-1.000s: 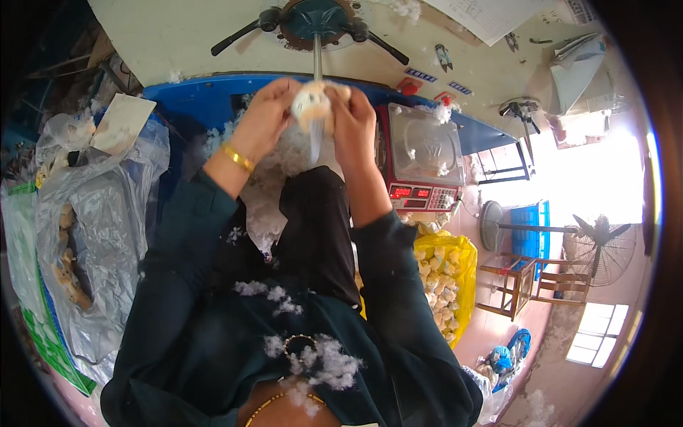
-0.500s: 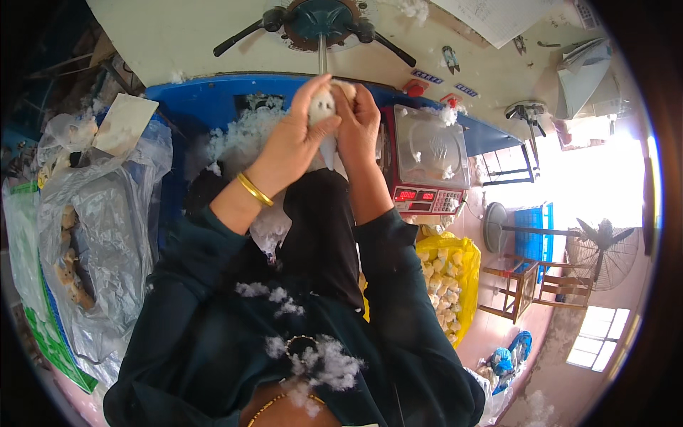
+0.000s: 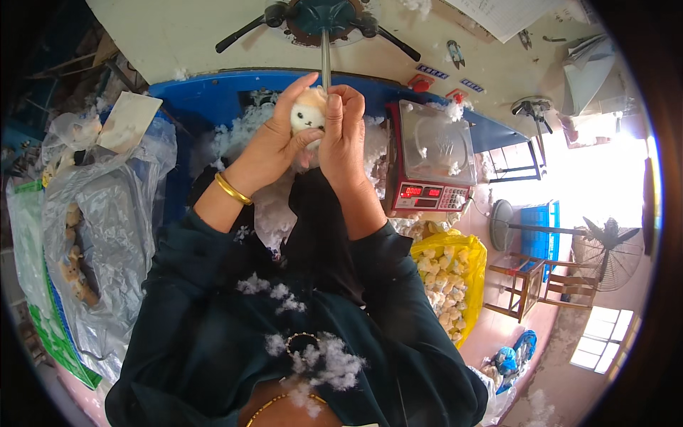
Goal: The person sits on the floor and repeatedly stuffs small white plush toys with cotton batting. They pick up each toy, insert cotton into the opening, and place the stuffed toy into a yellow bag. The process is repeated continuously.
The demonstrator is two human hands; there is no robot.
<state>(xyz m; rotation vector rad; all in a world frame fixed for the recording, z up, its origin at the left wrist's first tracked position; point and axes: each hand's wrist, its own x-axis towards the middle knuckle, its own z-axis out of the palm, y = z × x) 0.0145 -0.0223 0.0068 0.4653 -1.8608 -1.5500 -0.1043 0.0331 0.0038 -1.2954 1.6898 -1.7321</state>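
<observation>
A small plush toy (image 3: 309,116), white-faced with a tan top and stitched dark eyes, is held between both hands with its face toward me. My left hand (image 3: 276,140) wraps round its left side, thumb pressed below the face. My right hand (image 3: 343,132) closes on its right side, fingers bent near the end of a thin metal tube (image 3: 325,53). The tube comes down from a dark green machine head (image 3: 321,20) with two black handles. Whether the tube's tip is inside the toy is hidden by my right fingers.
White fluff stuffing (image 3: 252,124) lies in the blue tray (image 3: 192,89). At right are a red digital scale (image 3: 434,153) and a yellow bag (image 3: 469,285) of small plush pieces. Clear plastic bags (image 3: 107,235) stand at left. Snips (image 3: 455,53) lie on the pale table.
The plush toy has shifted slightly left and turned, so its face shows more fully. My right hand has changed its grip and stands a little lower and further left.
</observation>
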